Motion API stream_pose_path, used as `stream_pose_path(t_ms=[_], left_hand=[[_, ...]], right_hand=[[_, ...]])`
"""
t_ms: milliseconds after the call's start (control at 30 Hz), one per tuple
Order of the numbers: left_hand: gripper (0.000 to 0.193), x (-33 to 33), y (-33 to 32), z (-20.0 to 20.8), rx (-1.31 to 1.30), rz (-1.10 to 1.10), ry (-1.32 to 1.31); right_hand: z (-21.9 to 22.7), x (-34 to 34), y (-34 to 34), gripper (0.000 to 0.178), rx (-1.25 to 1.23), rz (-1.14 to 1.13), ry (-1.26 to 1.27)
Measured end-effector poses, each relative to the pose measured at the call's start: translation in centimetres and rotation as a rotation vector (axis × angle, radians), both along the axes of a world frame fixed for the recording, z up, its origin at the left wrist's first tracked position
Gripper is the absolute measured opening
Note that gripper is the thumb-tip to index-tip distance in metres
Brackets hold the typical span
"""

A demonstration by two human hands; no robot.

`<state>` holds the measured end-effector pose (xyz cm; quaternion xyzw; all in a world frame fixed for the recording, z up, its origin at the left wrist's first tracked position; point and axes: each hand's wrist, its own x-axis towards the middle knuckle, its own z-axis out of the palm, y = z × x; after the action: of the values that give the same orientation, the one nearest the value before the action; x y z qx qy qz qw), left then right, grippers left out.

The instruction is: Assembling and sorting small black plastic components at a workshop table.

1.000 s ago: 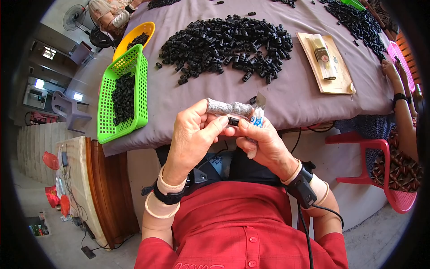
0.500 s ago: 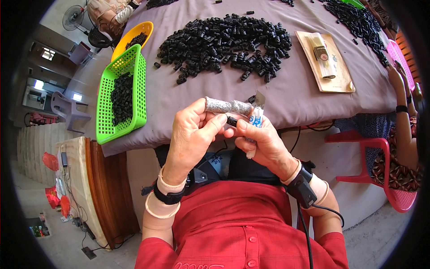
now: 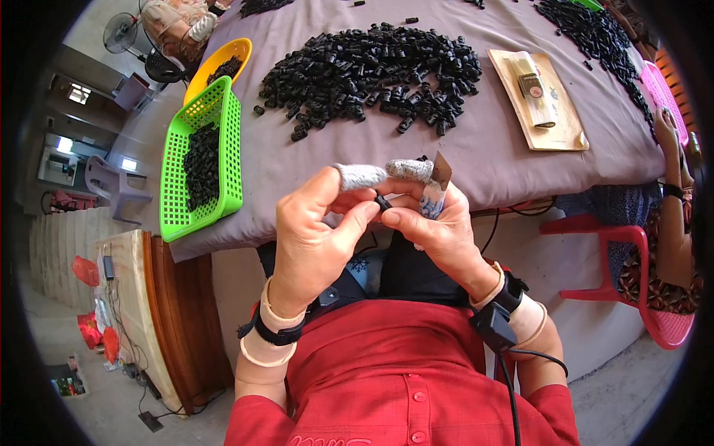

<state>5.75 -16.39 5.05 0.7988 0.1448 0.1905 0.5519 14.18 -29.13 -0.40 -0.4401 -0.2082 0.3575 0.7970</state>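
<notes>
Grasping blade (image 3: 441, 172) with right hand (image 3: 445, 236), pinching black piece (image 3: 382, 202) with left hand (image 3: 312, 227). Seems light, stiff; best held by ends.

The fisheye sits on the wearer's head, looking steeply down and forward. The shirt (image 3: 372, 364) fills six o'clock; the left hand (image 3: 316, 230) and right hand (image 3: 440, 232) are close, near the dial's centre. The table (image 3: 275, 160) recedes toward twelve; a fan (image 3: 121, 33) lies far off near ten.

Workshop with heaped black parts (image 3: 372, 74)
</notes>
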Motion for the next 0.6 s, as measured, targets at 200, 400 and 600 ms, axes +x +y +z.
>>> stream_pose_path(t_ms=[200, 400, 600], left_hand=[[0.022, 0.3, 0.3, -0.3, 0.256, -0.064, -0.054], [0.017, 0.6, 0.2, -0.4, 0.139, -0.004, -0.027], [0.018, 0.5, -0.2, -0.4, -0.299, 0.028, 0.003]], right_hand=[[-0.8, -0.1, 0.2, 0.042, 0.055, -0.037, -0.027], [-0.7, -0.2, 0.3, 0.042, 0.052, -0.054, -0.076], [0.2, 0.0, -0.1, 0.045, 0.058, -0.019, 0.082]])
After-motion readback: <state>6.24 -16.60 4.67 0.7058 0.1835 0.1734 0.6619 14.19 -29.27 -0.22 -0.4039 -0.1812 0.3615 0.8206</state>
